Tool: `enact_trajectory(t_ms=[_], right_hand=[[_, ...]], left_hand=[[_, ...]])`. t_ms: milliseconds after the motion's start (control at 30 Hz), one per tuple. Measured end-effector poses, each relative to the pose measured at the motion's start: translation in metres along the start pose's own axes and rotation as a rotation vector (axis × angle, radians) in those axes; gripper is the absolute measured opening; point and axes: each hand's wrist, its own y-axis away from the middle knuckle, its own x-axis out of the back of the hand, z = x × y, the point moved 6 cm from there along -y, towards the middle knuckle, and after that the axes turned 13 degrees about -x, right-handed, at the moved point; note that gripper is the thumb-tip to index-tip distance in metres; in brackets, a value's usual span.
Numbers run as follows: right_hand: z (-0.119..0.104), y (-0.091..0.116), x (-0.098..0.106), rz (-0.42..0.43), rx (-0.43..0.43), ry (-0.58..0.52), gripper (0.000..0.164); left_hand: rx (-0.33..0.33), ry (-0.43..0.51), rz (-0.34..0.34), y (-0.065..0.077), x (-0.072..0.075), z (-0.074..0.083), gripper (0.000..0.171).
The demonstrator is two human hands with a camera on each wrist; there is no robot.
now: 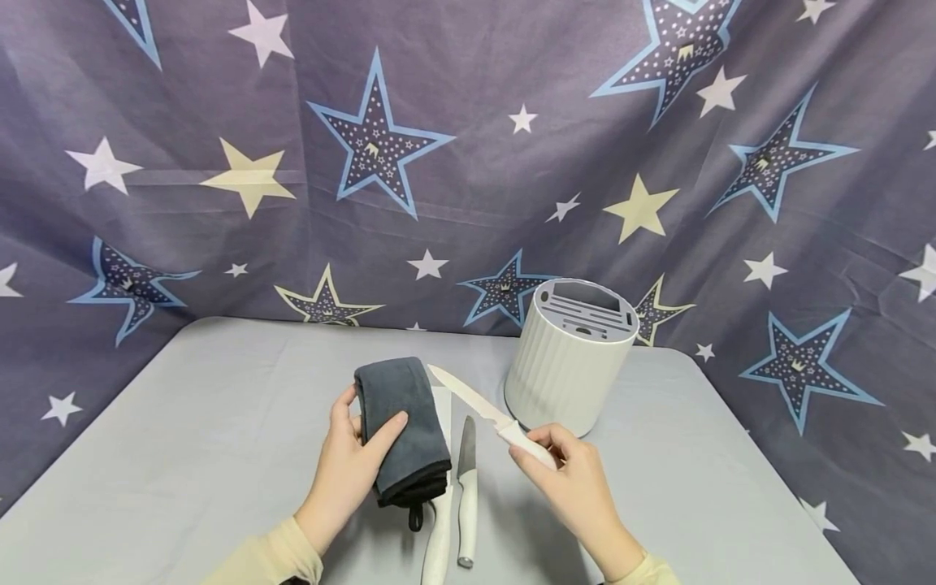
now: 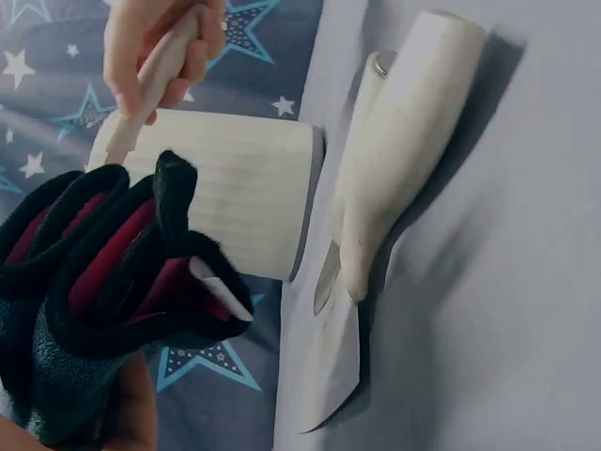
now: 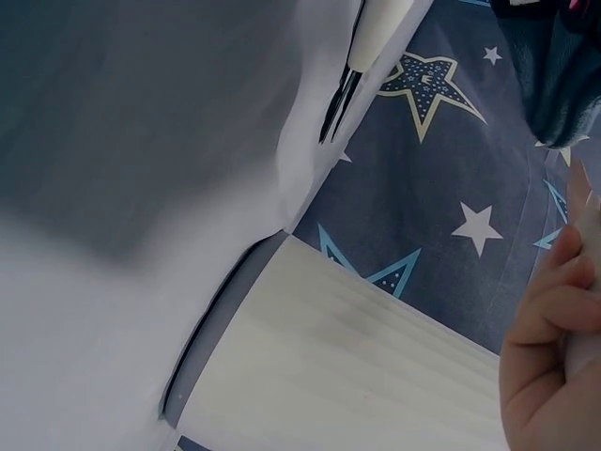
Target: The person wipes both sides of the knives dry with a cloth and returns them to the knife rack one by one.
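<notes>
My left hand (image 1: 349, 463) grips a folded dark grey cloth (image 1: 402, 414) with black edging, thumb across its front. In the left wrist view the folds of the cloth (image 2: 103, 272) show red inside. My right hand (image 1: 578, 479) holds a knife by its white handle (image 1: 528, 445). Its pale blade (image 1: 468, 394) points up and left, the tip close to the cloth's upper right edge. Two more white-handled knives lie on the table below: a knife with a grey blade (image 1: 467, 487), and a knife (image 1: 437, 540) partly hidden by the cloth.
Behind my right hand stands a ribbed white knife block (image 1: 566, 374), round, with slots in its grey top. The grey-white table (image 1: 219, 439) reaches back to a dark curtain (image 1: 468, 227) patterned with stars.
</notes>
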Motion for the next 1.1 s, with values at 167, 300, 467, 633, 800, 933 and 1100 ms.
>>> enact_trajectory(t_ms=[167,300,467,633,800,933,1100], right_hand=[[-0.001,0.000,-0.003,-0.015,-0.001,-0.003,0.013],[-0.003,0.001,-0.005,-0.024,0.010,-0.004,0.013],[-0.004,0.002,-0.007,-0.034,0.024,-0.010,0.013],[-0.004,0.002,-0.010,-0.041,0.023,-0.004,0.013],[-0.004,0.002,-0.011,-0.047,0.037,-0.001,0.014],[-0.006,0.002,-0.012,-0.057,0.055,-0.011,0.014],[-0.007,0.002,-0.013,-0.063,0.065,-0.020,0.014]], left_hand=[[0.074,0.049,-0.044,0.000,-0.004,-0.009,0.089],[0.102,0.054,-0.061,0.000,-0.007,-0.013,0.088],[0.116,0.080,-0.066,0.001,-0.010,-0.014,0.078],[0.111,0.097,-0.068,0.001,-0.014,-0.012,0.066],[0.102,0.115,-0.076,0.002,-0.018,-0.012,0.059],[0.092,0.119,-0.080,0.003,-0.019,-0.011,0.055],[0.080,0.126,-0.094,0.005,-0.022,-0.009,0.055]])
